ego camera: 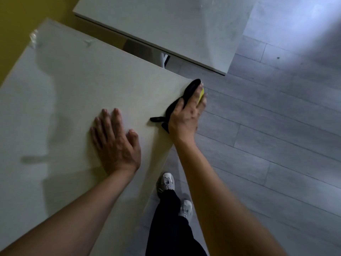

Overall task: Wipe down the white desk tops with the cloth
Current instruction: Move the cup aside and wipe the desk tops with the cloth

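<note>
Head view. The near surface (73, 89), a white desk top, fills the left of the frame; a second white surface (166, 28) stands beyond it, apart across a narrow gap. The right hand (186, 115) presses the cloth (188, 90), black with a yellow patch showing under the fingers, onto the far right corner of the near surface. The fingers lie nearly straight over the cloth and reach past the edge; whether the thumb pinches the fabric cannot be told, so the grip reads as a flat press, not a clench. A black loop of the cloth trails on the surface beside the wrist. The left hand (114, 141) lies flat, fingers spread, on the same surface near its front edge, holding nothing and apparently bracing the body.

Step in hand, as judged: wiping the corner and right edge of the near surface. The next move likely calls for drawing the cloth back inward under steady downward pressure, so that it does not slip off the edge, with the left hand lifted from any patch still to be wiped. The far surface appears to await its turn. Feet in pale shoes (167, 182) stand on the grey plank floor (276, 145).
</note>
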The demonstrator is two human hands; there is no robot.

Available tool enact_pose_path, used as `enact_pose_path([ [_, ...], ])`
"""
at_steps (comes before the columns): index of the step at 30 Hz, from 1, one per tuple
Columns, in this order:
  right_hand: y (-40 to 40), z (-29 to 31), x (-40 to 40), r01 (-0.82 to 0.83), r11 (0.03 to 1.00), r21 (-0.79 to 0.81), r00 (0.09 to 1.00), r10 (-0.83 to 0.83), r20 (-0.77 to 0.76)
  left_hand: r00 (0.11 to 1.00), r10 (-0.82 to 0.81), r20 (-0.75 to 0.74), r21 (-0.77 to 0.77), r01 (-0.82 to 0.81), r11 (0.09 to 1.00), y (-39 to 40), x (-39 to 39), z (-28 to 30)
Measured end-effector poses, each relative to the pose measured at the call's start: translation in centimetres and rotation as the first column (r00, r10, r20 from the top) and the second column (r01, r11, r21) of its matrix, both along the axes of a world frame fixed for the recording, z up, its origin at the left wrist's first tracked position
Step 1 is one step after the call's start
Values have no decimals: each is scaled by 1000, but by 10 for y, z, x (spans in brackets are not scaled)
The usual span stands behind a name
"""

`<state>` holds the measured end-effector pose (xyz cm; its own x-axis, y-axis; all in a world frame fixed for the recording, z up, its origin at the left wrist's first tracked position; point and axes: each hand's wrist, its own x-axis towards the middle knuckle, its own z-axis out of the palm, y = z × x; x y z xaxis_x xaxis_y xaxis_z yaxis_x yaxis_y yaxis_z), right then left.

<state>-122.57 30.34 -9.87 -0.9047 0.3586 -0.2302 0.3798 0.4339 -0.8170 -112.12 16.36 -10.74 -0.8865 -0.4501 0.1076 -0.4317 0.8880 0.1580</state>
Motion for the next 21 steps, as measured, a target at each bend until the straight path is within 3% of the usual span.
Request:
enact_pose_path([
  [4, -1, -6, 15, -40, 999, -1, 998, 40, -58, 1000, 1, 5, 6, -1, 1000, 1, -1, -2],
  [11, -34, -3, 141, -134, 990, -48, 987, 129, -93, 999, -32, -6, -12, 31, 999, -2, 2, -4],
  [18, 4, -1, -4, -101, 994, 35, 994, 102, -31, 999, -27, 25, 3, 27, 1000, -3, 0, -6],
  [21, 7, -2, -15, -95, 993, 73, 995, 98, -36, 999, -31, 13, 19, 31, 999, -3, -3, -5],
])
